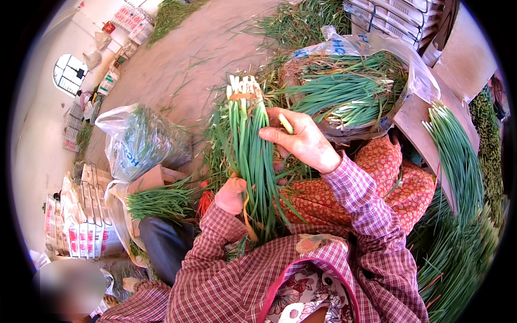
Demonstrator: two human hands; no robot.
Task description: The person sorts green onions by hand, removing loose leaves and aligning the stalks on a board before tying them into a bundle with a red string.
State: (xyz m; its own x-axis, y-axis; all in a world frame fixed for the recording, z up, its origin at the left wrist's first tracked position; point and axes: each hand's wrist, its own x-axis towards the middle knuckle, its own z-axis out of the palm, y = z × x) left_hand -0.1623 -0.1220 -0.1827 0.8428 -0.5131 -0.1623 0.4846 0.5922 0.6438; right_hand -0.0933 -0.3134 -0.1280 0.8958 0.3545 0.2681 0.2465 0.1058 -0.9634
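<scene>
My left hand (232, 195) is closed on the lower part of an upright bunch of long green stalks (247, 156), a yellowish strip hanging beside it. The bunch's white root ends point up, with an orange-brown band (242, 96) around them. My right hand (291, 140) grips the bunch's right side near the top, thumb across the stalks, with a short pale stalk piece (286, 124) between its fingers. Some fingers are hidden behind the bunch. Red patterned cloth (366, 177) lies beneath my right forearm.
Greens fill a plastic-lined container (336, 86) ahead. A board (417, 124) with a bunch (452, 156) is at right. A bag of greens (142, 140), smaller bunch (156, 202) and stacked crates (91, 226) are at left. A co-worker (134, 301) sits lower left. Loose greens (301, 27) lie beyond.
</scene>
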